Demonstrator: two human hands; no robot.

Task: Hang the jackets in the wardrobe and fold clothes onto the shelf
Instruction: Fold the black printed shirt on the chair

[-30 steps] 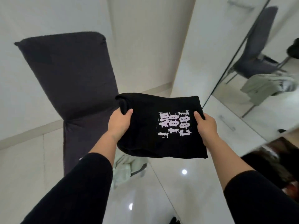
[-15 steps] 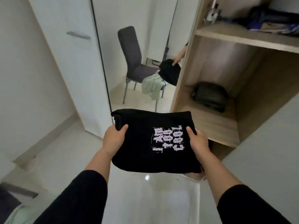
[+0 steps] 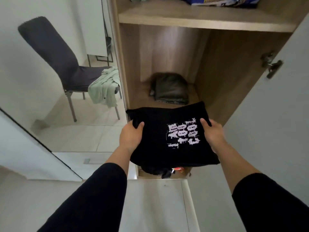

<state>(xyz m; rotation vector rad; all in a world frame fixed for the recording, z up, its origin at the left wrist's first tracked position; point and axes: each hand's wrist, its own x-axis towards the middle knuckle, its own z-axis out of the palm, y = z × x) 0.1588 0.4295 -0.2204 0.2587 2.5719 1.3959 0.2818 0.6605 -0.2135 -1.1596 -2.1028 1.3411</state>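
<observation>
The left hand holds the left side of a folded black shirt, with the thumb on top and the other fingers tucked under the cloth. The right hand holds the right side the same way. Both arms wear black sleeves. The shirt lies flat between the two hands, up in the air, just in front of the open wardrobe. It has white letters on it (they look sideways from here). Under the shirt, a bit of dark cloth peeks out from a lower spot. Farther in, a folded dark green piece of clothing sits at the back of the wooden shelf. The shelf above holds some colourful things. Off to the left stands a dark chair with a pale green piece of clothing hanging over its seat
</observation>
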